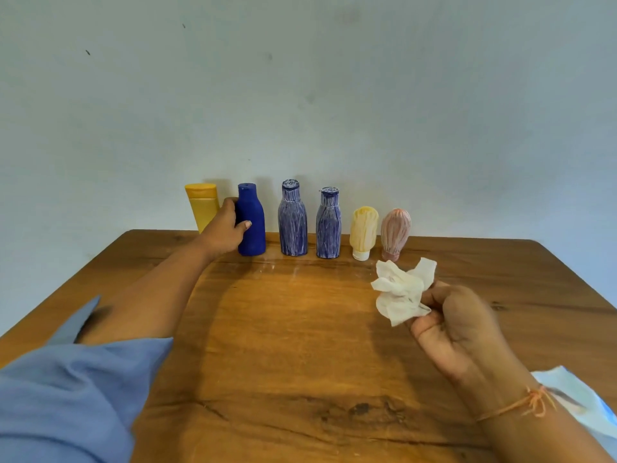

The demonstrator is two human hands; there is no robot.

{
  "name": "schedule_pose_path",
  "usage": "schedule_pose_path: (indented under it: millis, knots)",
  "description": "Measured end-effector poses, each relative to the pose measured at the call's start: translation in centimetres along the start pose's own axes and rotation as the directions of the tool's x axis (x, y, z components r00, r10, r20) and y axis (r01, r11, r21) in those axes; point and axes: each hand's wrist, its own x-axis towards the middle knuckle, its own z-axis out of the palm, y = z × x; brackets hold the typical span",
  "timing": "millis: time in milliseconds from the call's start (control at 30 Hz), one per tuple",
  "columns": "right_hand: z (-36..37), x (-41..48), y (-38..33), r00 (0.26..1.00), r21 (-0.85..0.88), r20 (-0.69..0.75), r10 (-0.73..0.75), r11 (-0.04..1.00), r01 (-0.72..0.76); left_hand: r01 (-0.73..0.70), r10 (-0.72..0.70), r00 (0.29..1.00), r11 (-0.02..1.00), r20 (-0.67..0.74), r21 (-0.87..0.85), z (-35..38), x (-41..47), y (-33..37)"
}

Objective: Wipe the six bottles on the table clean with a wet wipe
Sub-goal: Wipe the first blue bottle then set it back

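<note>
The left hand (227, 228) holds the clean blue bottle (251, 220) at the back of the desk (283, 329). The right hand (457, 325) squeezes a white wipe (402, 290). A yellow bottle (202, 205) stands behind the left hand; four scribbled bottles (329, 223) stand to its right.

Six bottles standing in a row at the table's (300, 345) back edge
From left: yellow tube (202, 208), plain blue bottle (255, 225) gripped by my left hand (227, 230), taller streaked blue bottle (292, 223), shorter streaked blue bottle (329, 227), pale yellow bottle (364, 230), pink bottle (396, 230); crumpled white wipe (400, 294) pinched in my right hand (457, 324)
</note>
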Motion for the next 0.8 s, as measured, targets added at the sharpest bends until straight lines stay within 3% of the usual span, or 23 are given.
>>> schedule_pose_path:
  millis: [200,467,800]
  knots:
    - [-0.3,0.5,0.2,1.000,0.009,0.026,0.003,1.000,-0.003,0.008,-0.009,1.000,1.000,0.012,0.019,0.3,1.3,-0.8]
    - [-0.6,0.0,0.1,0.999,0.025,0.052,0.016,1.000,-0.017,0.032,-0.029,0.999,0.989,0.017,-0.141,0.3,1.3,-0.3]
    - [-1.0,-0.9,-0.2,0.998,0.048,0.065,0.022,0.999,-0.025,-0.024,0.023,1.000,0.993,-0.014,-0.118,-0.9,1.0,0.3]
